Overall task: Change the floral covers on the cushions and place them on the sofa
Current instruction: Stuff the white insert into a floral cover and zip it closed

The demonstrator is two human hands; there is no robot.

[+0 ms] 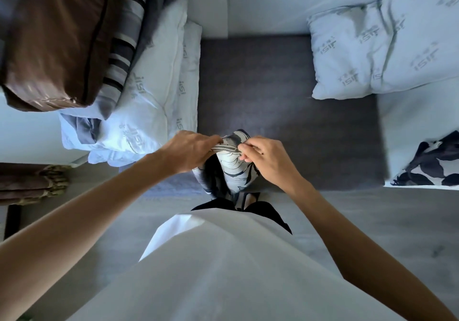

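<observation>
Right at the fingertips, both hands pinch the top edge of a floral cover [232, 164], a soft cream fabric with dark leaf shapes, which hangs down from the grip in front of the person's white top [223, 271]. The left hand [191, 150] has its fingers curled onto the folded edge from one side; the right hand [267, 156] nips the same edge from the other side, thumb and fingers bunched together, the two hands almost touching. Whether a cushion sits inside the cover I cannot tell.

Beyond the fingers lies the sofa's [285, 112] dark grey seat, matte and lightly textured. Out past the left hand, two bare white cushion inners [154, 92] with grey printed logos are stacked, creased and puffy; on them rest a striped grey cover [126, 47] and a glossy brown cushion [57, 40]. Out past the right hand, another white printed inner [377, 47] slumps against the pale backrest, and nearer the seat's edge a second floral piece [432, 166] lies flat.
</observation>
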